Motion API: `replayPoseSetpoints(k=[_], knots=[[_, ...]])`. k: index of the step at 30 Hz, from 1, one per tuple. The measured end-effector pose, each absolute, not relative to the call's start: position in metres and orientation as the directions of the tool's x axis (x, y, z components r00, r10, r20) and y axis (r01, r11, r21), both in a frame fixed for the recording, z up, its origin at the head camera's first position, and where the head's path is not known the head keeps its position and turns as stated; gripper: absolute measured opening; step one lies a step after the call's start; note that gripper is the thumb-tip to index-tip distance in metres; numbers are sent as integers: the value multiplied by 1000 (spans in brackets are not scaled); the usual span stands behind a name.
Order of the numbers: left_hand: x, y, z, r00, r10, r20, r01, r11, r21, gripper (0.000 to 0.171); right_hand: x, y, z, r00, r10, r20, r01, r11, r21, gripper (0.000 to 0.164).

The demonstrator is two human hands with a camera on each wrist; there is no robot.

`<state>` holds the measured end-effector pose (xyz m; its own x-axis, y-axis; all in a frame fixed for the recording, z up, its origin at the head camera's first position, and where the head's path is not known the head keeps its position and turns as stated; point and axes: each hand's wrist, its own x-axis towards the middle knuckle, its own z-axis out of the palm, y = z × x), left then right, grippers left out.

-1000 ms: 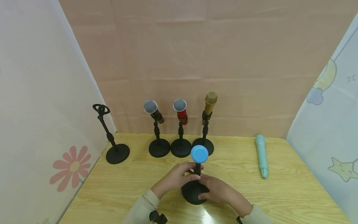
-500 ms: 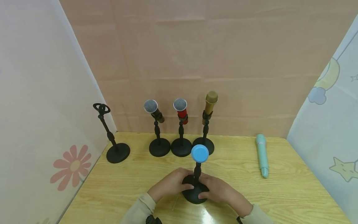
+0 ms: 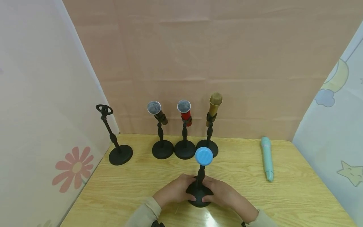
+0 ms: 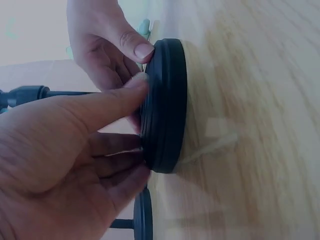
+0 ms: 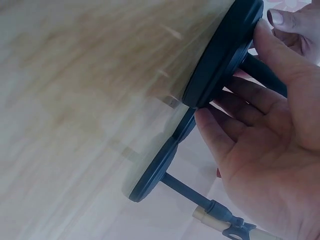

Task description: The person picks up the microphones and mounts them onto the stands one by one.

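A black microphone stand (image 3: 200, 175) with a light blue microphone (image 3: 204, 156) at its top stands upright near the front of the table. My left hand (image 3: 178, 190) holds the left side of its round base (image 4: 167, 105), thumb on the upper face and fingertips at the edge. From the other side my right hand (image 3: 222, 193) grips the same base, thumb on top and fingers at the rim in the right wrist view. Behind it, three stands in a row carry a black microphone (image 3: 155, 108), a red microphone (image 3: 185, 114) and a gold microphone (image 3: 214, 104).
At the back left is another black stand (image 3: 120, 154) with a bare ring-shaped holder. A mint green microphone (image 3: 267, 159) lies on the wooden table (image 3: 238, 157) at the right. Side walls and a tan backdrop (image 3: 181, 56) enclose the table.
My left hand has come down from the stand's pole to the left side of its base. My right hand stays on the base, and the stand keeps its place.
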<state>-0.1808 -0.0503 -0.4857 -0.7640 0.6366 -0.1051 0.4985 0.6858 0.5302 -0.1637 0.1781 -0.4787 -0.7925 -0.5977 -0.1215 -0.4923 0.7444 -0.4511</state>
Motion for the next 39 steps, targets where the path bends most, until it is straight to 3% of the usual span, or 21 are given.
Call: replayPoseSetpoints(k=[7,39], knots=[[-173,-42,-486,-799,589,-120,493,757,430,73,-165,178,-480,-793,-600,-105,-504,743,-439,67],[-180,-13,-488,-772,627,-110,546,741,392,76,-169,207,-478,-831,-548,-99,-431,746,-507,63]])
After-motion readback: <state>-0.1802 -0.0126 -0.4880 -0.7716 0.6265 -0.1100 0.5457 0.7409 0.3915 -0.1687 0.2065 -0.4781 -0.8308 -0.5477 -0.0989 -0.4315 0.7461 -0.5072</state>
